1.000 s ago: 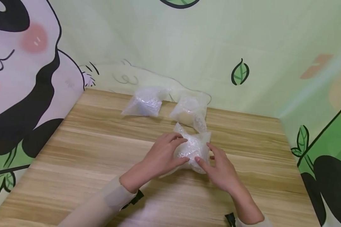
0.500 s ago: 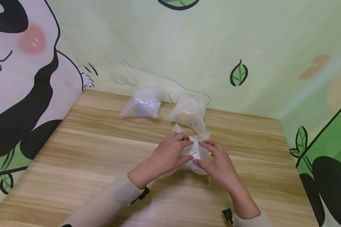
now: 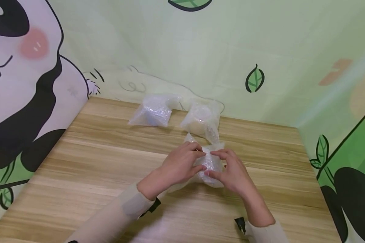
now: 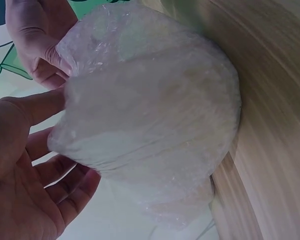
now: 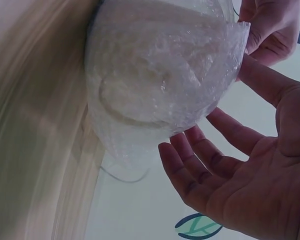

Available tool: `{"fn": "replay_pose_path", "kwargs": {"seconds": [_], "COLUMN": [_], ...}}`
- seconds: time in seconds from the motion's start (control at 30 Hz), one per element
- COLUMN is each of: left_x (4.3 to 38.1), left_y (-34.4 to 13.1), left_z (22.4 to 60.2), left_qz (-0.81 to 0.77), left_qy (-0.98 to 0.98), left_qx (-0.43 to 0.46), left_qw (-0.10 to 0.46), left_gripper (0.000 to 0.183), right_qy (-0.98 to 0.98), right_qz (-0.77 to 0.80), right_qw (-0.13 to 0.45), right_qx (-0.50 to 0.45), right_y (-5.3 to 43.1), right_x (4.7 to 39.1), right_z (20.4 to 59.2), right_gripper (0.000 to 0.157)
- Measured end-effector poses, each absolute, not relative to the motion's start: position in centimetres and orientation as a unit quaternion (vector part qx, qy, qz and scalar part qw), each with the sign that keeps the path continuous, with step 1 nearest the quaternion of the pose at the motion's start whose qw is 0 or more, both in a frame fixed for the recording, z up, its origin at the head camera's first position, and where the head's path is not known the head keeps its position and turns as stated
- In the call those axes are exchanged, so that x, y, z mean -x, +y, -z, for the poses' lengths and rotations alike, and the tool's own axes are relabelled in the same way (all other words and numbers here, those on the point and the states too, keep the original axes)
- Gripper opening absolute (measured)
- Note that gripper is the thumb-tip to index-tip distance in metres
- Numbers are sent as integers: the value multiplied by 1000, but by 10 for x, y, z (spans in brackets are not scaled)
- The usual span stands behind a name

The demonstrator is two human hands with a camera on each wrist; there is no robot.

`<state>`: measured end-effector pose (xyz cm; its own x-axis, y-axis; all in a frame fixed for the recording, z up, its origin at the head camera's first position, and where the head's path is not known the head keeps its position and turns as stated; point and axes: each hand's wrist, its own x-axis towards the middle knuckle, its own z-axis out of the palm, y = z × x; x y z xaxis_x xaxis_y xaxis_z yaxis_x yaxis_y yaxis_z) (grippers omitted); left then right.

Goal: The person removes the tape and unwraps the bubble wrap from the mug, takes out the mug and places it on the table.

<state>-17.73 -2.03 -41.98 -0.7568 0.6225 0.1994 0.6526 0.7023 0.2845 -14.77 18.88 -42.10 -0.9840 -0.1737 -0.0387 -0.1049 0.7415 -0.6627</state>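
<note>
Between my two hands on the wooden table sits a rounded bundle of clear bubble wrap (image 3: 211, 163). My left hand (image 3: 180, 162) holds its left side, thumb and fingers on the film. The right hand (image 3: 235, 172) grips the other side, with thumb and index finger at the top. In the left wrist view, the bubble wrap (image 4: 155, 110) bulges, pale and smooth, below the left hand's thumb. A curved rim shows faintly through the bubble wrap (image 5: 135, 85) in the right wrist view; what lies inside is hidden.
Two more bubble-wrapped bundles lie at the back of the table (image 3: 103, 189): a bluish one (image 3: 155, 111) on the left and a cream-tinted one (image 3: 200, 119) just behind my hands. A printed cloth backdrop (image 3: 182, 44) stands along the back edge.
Both hands have come closer together over the bundle, the right hand's fingers moving inward across its top. The two bundles at the back have stayed put.
</note>
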Motion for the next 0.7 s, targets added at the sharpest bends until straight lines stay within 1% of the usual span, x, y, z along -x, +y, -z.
{"fn": "replay_pose_path", "kwargs": {"seconds": [0.27, 0.4, 0.6, 0.7], "left_x": [180, 180, 178, 177], "left_y": [-20, -17, -7, -3], "left_z": [417, 416, 419, 421], "left_qz": [145, 118, 67, 44], "left_qy": [-918, -920, -923, -921], "left_qx": [365, 367, 357, 357], "left_qw": [57, 71, 128, 151], "left_gripper": [26, 22, 22, 18], "right_qy": [933, 933, 934, 934], "right_qz": [347, 346, 344, 344], "right_qw": [49, 47, 60, 60], "right_qx": [81, 83, 74, 79], "right_y": [190, 191, 190, 191], "right_x": [152, 153, 153, 154], "right_z": [421, 421, 419, 418], "right_gripper": [62, 62, 63, 63]}}
